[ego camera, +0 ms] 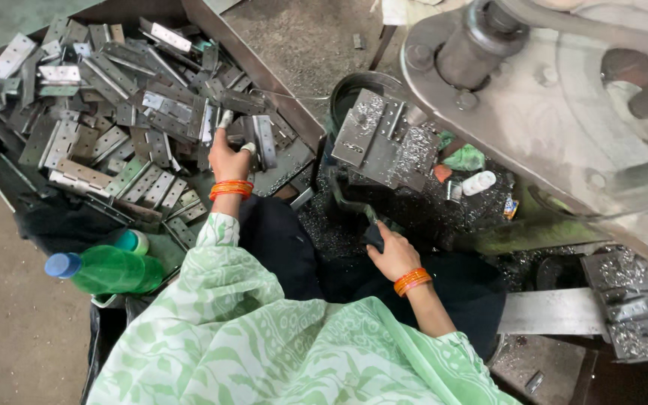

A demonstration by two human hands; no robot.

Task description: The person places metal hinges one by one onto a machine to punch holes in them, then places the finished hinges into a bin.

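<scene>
Left hand (228, 159): reaches into the heap of flat metal hinge plates (114, 112), fingers closed on one plate (262, 141) at the heap's near edge; thumb and forefinger pinch it upright.
Right hand (393, 255): rests low, near the lap, fingers curled around a dark curved lever (354, 206) that runs up toward the press fixture; the grip looks closed, though the dark cloth under it blurs the fingertips.
Held plate: at the right side of the heap, just beside the tray wall (264, 75), well apart from the fixture.
Heap: grey and silvery plates, many punched with holes, piled loose and overlapping in a dark tray.
Press fixture (380, 139): stepped steel block covered in bright metal shavings, under the large grey machine body (549, 112).
Swarf (429, 217): dark chips spread around the fixture base.
Bottle (106, 270): green plastic with blue cap, lying on its side left of the person's sleeve (226, 315).
Small white bottle (478, 182): lying right of the fixture.
Doing it well, as a judgement: lift one plate clear of its neighbours so no second plate drags along; hold by the edges, away from sharp burrs; keep the right hand steady on the lever while the left carries the plate.
</scene>
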